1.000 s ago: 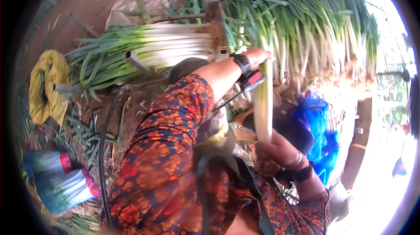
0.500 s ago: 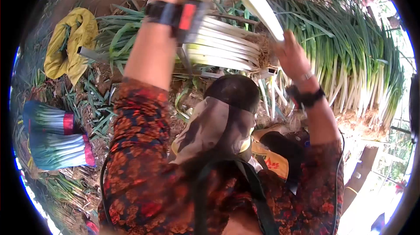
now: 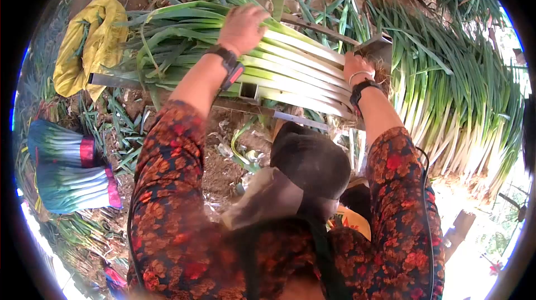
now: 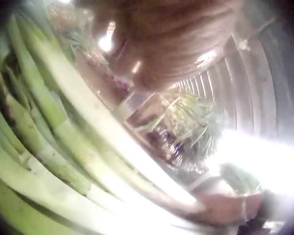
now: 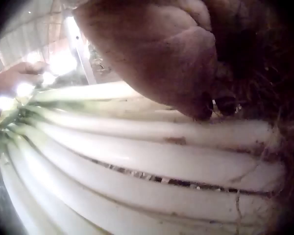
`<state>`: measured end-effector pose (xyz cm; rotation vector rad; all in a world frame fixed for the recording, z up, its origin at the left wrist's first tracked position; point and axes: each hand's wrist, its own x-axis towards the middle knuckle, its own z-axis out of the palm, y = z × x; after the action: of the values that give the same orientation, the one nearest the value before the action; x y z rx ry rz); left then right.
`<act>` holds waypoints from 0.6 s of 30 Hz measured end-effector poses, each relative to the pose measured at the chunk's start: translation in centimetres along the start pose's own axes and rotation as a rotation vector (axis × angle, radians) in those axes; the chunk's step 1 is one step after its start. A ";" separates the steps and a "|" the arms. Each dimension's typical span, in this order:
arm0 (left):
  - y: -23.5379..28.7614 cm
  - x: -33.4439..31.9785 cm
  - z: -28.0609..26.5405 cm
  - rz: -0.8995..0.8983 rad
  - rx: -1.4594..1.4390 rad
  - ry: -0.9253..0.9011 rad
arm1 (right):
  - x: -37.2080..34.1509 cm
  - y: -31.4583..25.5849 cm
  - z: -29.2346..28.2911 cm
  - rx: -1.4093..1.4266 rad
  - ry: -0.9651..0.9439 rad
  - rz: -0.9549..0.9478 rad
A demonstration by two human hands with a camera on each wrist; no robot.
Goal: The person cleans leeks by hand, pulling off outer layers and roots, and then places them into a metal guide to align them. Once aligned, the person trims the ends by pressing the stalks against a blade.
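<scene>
A bundle of long leeks [image 3: 296, 74] lies side by side in a metal frame, white ends right and green leaves left. My left hand [image 3: 243, 29] rests over the green upper part, fingers fairly straight; in the left wrist view the palm [image 4: 171, 39] hangs just above the stalks. At the root end, my right hand [image 3: 359, 66] holds the far-side leek [image 5: 103, 92], its fingers curled down beside the roots. The right wrist view shows white stalks [image 5: 152, 156] fanned out below that hand.
Metal posts [image 3: 248, 91] and an upright plate [image 3: 377, 48] edge the bundle. A large heap of leeks [image 3: 446, 87] lies to the right. On the left are a yellow sack [image 3: 92, 48] and wrapped leek bundles [image 3: 75, 188]. Leaf scraps litter the soil.
Both hands first held a leek upright near the body, then swung it left and forward over the frame. It now lies on the bundle's far side, the left hand over the leaves.
</scene>
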<state>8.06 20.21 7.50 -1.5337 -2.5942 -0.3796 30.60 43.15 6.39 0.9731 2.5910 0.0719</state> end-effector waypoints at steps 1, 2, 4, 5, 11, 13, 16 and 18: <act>-0.1 0.7 1.7 0.066 0.092 -0.002 | 0.3 -0.2 0.2 -0.035 -0.006 0.004; 0.2 1.3 2.3 0.025 0.088 -0.106 | 0.4 -0.5 0.3 -0.070 -0.013 0.008; 0.5 2.2 3.5 -0.051 0.084 -0.318 | 0.7 -0.6 1.0 -0.092 -0.024 -0.014; 0.3 2.5 4.2 -0.045 0.102 -0.328 | 0.9 -0.7 1.0 -0.061 -0.046 -0.017; 0.1 3.4 4.8 -0.027 0.134 -0.410 | 1.0 -2.0 -1.6 0.295 -0.285 -0.069; -0.7 3.0 5.9 0.027 0.094 -0.260 | 3.3 -1.9 6.4 0.271 -0.112 -0.044; -0.4 1.4 4.7 0.105 0.088 -0.231 | -2.2 -5.8 3.8 0.220 0.066 0.134; 0.2 0.7 3.2 0.057 0.054 -0.317 | -2.4 -5.4 4.3 0.229 0.078 0.094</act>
<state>8.00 21.75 4.62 -1.7718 -2.7524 -0.0638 30.37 37.12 2.25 1.1944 2.6660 -0.1697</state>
